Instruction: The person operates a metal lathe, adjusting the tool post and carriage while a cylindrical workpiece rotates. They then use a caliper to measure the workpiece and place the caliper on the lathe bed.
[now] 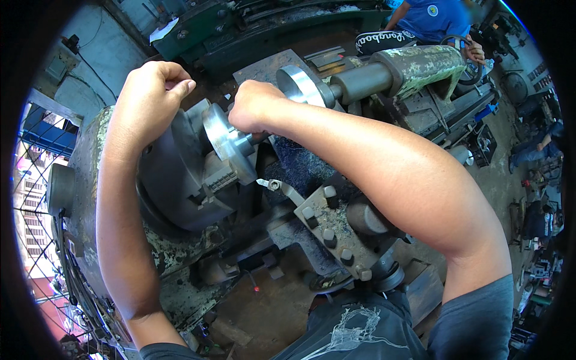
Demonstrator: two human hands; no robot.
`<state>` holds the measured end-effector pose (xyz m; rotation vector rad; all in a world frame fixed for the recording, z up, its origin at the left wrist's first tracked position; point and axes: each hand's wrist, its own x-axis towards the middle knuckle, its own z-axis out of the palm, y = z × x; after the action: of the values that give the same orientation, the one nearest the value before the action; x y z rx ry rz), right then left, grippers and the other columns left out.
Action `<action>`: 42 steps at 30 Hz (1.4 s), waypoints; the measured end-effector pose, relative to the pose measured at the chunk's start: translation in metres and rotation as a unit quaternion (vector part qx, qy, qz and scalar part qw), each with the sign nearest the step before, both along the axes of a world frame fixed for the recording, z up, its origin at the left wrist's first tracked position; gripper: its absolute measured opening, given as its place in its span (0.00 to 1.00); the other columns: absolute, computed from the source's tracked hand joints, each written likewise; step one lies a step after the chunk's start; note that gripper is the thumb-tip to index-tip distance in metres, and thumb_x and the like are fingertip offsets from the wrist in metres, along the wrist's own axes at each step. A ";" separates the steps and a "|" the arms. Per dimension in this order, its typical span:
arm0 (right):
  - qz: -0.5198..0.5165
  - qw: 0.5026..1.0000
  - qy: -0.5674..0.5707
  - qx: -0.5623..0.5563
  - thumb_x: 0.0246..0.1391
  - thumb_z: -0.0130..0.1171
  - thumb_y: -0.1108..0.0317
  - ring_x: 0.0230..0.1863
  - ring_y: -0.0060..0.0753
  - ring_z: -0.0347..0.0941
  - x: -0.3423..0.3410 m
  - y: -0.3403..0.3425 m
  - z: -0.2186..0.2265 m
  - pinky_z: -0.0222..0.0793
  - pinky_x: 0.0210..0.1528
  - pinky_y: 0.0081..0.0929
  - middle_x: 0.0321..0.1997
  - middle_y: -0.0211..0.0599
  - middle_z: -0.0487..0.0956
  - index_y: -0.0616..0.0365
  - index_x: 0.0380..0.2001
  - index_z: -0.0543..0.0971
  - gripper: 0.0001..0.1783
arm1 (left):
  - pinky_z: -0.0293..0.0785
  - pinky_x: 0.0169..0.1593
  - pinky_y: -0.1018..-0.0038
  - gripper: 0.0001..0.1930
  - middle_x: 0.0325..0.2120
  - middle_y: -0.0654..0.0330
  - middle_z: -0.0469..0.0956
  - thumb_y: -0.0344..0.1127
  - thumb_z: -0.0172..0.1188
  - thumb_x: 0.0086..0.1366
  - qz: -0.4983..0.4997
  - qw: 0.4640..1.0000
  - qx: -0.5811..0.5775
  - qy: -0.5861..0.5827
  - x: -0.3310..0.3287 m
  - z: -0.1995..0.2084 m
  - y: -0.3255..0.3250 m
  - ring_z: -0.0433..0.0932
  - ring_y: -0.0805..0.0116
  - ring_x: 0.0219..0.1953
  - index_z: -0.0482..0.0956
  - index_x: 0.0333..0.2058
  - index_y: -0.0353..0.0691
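Observation:
A shiny round metal flange (228,141) sits in the jaws of a dark lathe chuck (174,180). Over the top of the chuck is my left hand (150,96), fingers curled in toward the thumb; whatever they hold, if anything, is hidden. My right hand (255,107) is closed in a fist just right of the flange, and its fingertips are out of sight behind it. Beyond this fist a second bright metal disc (300,85) stands in line with the tailstock (414,69). Below the flange, a cutting tool (264,182) points toward its lower edge.
A tool post with several square-headed bolts (330,237) stands between my arms, near my body. Dark metal chips (303,162) cover the carriage behind it. At the far right, a person in a blue shirt (435,21) has a hand (475,51) by the tailstock handwheel.

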<state>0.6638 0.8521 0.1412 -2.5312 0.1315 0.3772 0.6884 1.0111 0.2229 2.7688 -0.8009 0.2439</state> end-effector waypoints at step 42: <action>0.021 1.000 0.013 -0.013 0.53 0.56 0.67 0.23 0.33 0.77 0.001 0.004 -0.003 0.72 0.30 0.32 0.23 0.42 0.81 0.63 0.26 0.85 0.12 | 0.78 0.49 0.68 0.14 0.36 0.50 0.86 0.41 0.63 0.66 0.006 0.998 0.053 -0.018 0.012 -0.003 0.007 0.85 0.60 0.39 0.86 0.41 0.35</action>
<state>0.6645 0.8561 0.1385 -2.5583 0.0939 0.4272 0.7004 1.0183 0.2204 2.8762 -0.8301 0.2627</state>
